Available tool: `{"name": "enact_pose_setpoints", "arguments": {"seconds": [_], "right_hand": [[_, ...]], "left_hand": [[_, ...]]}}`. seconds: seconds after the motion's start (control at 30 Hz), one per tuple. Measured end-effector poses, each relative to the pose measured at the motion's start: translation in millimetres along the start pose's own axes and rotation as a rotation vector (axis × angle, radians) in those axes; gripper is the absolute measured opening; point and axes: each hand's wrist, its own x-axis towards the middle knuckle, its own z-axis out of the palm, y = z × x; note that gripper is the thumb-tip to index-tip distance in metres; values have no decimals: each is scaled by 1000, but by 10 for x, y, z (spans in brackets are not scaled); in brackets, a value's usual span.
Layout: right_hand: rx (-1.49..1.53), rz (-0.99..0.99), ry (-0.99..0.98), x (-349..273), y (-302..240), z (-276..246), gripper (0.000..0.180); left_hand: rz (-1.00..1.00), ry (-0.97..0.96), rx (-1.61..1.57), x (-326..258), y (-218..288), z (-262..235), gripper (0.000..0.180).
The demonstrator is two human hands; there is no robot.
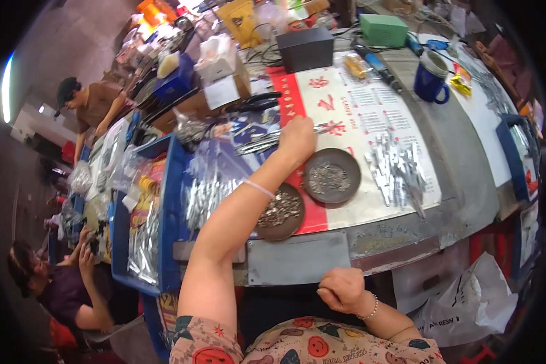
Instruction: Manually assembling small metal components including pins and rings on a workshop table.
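Note:
My left hand (297,138) reaches out over the workbench and is closed on a bundle of thin metal strips (267,142) that lie across the bench. My right hand (343,290) rests as a fist near my lap, below the bench's front edge, with nothing seen in it. Two round brown dishes sit near my left arm: one (332,176) holds small metal parts, the other (281,213) is partly hidden by my forearm. A pile of shiny metal pieces (397,170) lies to the right on a printed red and white sheet (358,115).
A blue tray (171,200) with bagged metal parts stands at left. At the back are a blue mug (431,79), a black box (306,48), a green box (382,29) and a screwdriver (376,65). Two other people sit at far left. A white bag (467,303) hangs lower right.

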Motion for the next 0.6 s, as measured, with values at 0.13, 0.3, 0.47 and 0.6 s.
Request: {"name": "enact_pose_setpoints", "arguments": {"seconds": [0.13, 0.3, 0.47, 0.6], "right_hand": [[-68, -25, -5, -19, -34, 5, 11], [-141, 18, 18, -47, -96, 29, 7], [58, 262, 59, -56, -135, 41, 6], [590, 612, 293, 40, -345, 10, 23]], "left_hand": [[34, 47, -17, -22, -27, -33, 15], [4, 179, -267, -272, 228, -520, 15], [-16, 188, -786, -1303, 733, -1299, 14], [-52, 146, -964, -2239, 968, -1365, 13]]}}
